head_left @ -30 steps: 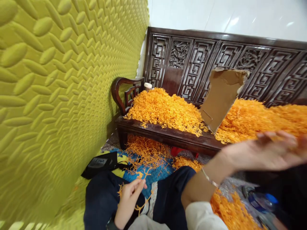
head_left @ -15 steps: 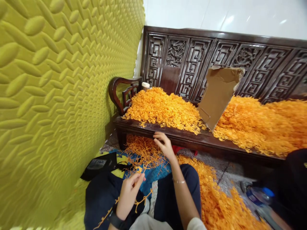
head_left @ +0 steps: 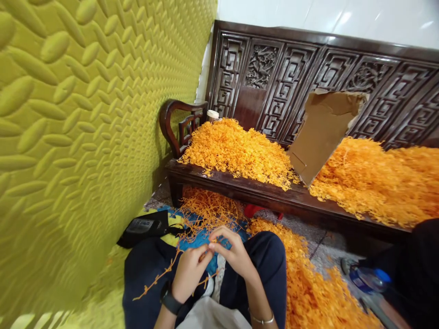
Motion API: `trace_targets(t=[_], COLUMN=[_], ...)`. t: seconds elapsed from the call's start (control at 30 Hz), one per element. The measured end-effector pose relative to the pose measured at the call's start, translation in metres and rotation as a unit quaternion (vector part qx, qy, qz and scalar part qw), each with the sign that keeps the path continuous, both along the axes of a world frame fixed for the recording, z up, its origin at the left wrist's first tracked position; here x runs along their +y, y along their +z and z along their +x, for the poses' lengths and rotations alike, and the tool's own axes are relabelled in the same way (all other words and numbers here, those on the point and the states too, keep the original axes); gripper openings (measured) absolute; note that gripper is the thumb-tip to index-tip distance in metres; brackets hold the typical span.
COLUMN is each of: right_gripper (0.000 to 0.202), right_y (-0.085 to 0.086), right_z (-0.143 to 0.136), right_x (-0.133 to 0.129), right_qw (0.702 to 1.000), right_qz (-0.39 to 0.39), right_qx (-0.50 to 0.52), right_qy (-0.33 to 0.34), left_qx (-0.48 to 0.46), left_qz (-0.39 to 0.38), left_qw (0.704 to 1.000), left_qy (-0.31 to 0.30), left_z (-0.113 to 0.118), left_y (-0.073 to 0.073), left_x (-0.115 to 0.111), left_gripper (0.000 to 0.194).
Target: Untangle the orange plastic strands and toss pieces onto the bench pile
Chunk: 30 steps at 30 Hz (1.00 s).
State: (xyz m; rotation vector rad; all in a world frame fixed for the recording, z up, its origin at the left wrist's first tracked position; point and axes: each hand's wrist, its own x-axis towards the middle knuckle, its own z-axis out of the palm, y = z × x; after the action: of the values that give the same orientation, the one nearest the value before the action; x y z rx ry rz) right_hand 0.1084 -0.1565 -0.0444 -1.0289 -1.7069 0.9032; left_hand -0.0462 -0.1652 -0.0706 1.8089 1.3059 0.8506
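Observation:
My left hand point(head_left: 190, 270), with a dark watch on its wrist, is closed over my lap on a thin orange plastic runner. One branching length of this orange plastic runner point(head_left: 154, 283) sticks out to the left across my thigh. My right hand point(head_left: 236, 256), wearing a bracelet, meets the left fingertips in a pinch. A bit of orange shows at those fingertips, but its shape is mostly hidden. Just ahead of both hands, a tangle of bare orange runners point(head_left: 209, 208) lies on a blue and yellow cloth.
Small orange pieces are heaped on the dark wooden bench point(head_left: 219, 179), split by a cardboard sheet point(head_left: 322, 132). More orange pieces point(head_left: 318, 292) cover the floor at right, near a bottle point(head_left: 368, 278) and another person's leg. A yellow padded wall point(head_left: 103, 137) stands left; a black bag point(head_left: 144, 228) lies beside it.
My right hand has come down and back from near the bench edge to my left hand's fingertips. It was open and is now pinched. The left hand still grips the runner.

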Motion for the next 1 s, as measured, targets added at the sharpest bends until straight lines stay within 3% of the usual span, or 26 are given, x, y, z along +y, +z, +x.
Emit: trace_targets(t=[0.1, 0.23, 0.4, 0.67, 0.83, 0.93, 1.0], right_gripper=[0.014, 0.018, 0.02, 0.02, 0.016, 0.016, 0.014], right_y=[-0.007, -0.013, -0.006, 0.016, 0.03, 0.037, 0.043], right_z=[0.002, 0.004, 0.013, 0.034, 0.03, 0.027, 0.036], right_x=[0.001, -0.001, -0.008, -0.02, -0.036, -0.041, -0.04], right_qw=[0.993, 0.956, 0.935, 0.944, 0.943, 0.941, 0.919], right_qz=[-0.032, -0.04, -0.059, -0.004, 0.08, 0.122, 0.168], right_qx=[0.077, 0.206, 0.281, 0.235, 0.215, 0.204, 0.188], right_qy=[-0.078, -0.203, -0.211, -0.231, -0.242, -0.24, -0.304], left_qx=[-0.057, -0.116, -0.099, -0.079, -0.093, -0.112, -0.127], left_qz=[-0.026, -0.057, -0.039, 0.018, 0.033, 0.056, 0.057], left_qw=[0.997, 0.99, 0.992, 0.993, 0.99, 0.99, 0.99], left_qy=[-0.035, -0.047, -0.066, -0.091, -0.098, -0.067, -0.028], left_z=[0.003, 0.011, 0.023, 0.041, 0.046, 0.049, 0.046], left_y=[0.004, 0.011, 0.018, 0.019, 0.026, 0.03, 0.028], left_x=[-0.005, -0.012, -0.02, -0.03, -0.039, -0.048, -0.054], left_gripper=[0.035, 0.036, 0.035, 0.034, 0.034, 0.036, 0.038])
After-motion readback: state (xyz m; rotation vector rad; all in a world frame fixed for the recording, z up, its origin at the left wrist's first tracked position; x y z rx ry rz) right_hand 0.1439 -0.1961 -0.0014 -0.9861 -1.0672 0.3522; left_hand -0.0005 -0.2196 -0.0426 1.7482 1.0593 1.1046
